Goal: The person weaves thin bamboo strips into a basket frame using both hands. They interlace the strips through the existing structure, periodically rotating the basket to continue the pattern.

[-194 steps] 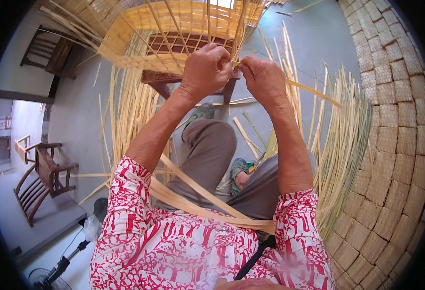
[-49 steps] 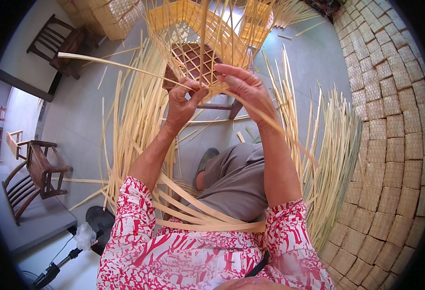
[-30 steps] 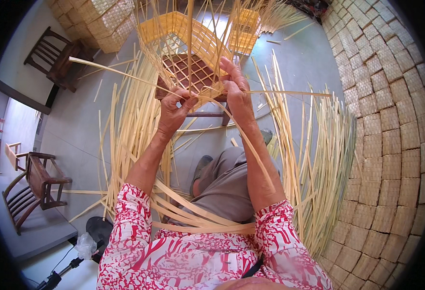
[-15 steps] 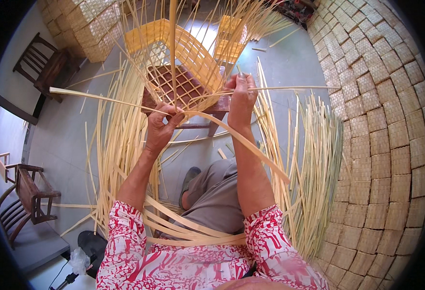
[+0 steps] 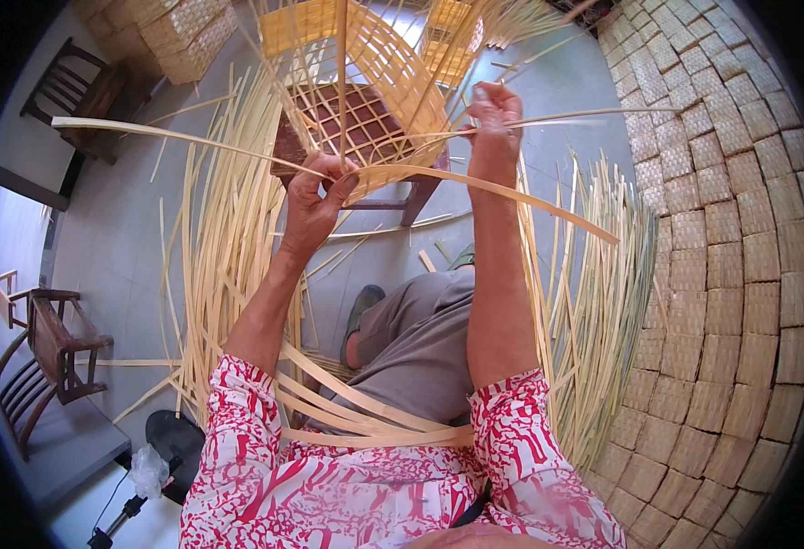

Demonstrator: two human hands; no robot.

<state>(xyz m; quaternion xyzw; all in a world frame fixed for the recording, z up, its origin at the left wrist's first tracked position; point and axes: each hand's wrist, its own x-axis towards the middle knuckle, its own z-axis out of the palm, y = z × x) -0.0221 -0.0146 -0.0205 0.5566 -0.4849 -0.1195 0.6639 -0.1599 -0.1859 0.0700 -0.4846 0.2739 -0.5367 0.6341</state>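
Note:
A partly woven bamboo basket (image 5: 393, 57), with an open lattice base and a yellow slatted wall, rests on a dark red stool (image 5: 294, 154). My left hand (image 5: 318, 197) pinches bamboo strips at the basket's near edge. From those fingers a long thin strip (image 5: 178, 139) runs out to the left, and a wider, flat strip (image 5: 530, 198) bows out to the right over my right forearm. Farther right, my right hand (image 5: 495, 119) is closed, with a thin bamboo strip (image 5: 594, 115) passing by its fingers; blur partly obscures the grip. Loose upright strips rise from the basket.
Long loose bamboo strips (image 5: 228, 238) lie on the floor to the left, and a greenish bundle (image 5: 608, 302) lies to the right. Several strips (image 5: 375, 423) cross my lap. Stacked woven panels (image 5: 722, 265) line the right side. Wooden chairs (image 5: 54, 352) stand at the left.
My right hand has moved up and rightward, away from my left hand. The wider strip's free end has swung up and to the right. The whole view has shifted slightly.

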